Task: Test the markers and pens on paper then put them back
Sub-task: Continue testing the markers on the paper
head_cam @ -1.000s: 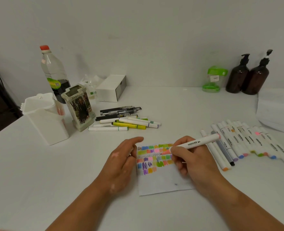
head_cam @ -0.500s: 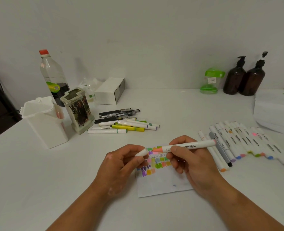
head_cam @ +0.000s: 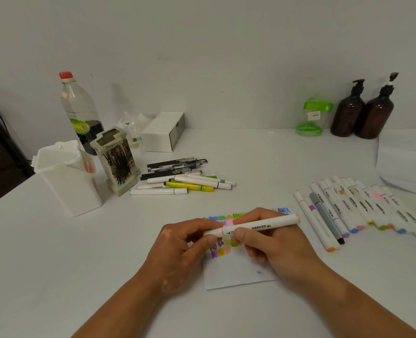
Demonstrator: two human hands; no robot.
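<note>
A white holder (head_cam: 65, 184) at ten o'clock shows something orange inside; left hand (head_cam: 177, 250) and right hand (head_cam: 277, 247) grip one marker (head_cam: 258, 226) over paper (head_cam: 236, 272).

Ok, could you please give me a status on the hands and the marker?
Both on the marker: left grip pinches the cap end, right grip holds the barrel. Marker roughly level, over the paper. Nothing in the way.

around the scribbled white paper sheet (head_cam: 236, 272), bare white tabletop (head_cam: 263, 164) lies open at 1 o'clock and from 7 to 9. a row of white capped markers (head_cam: 363, 211) bars 3 o'clock, a loose pile of black pens and white markers (head_cam: 182, 178) 11, and a tall white plastic holder (head_cam: 67, 181) 10.
</note>
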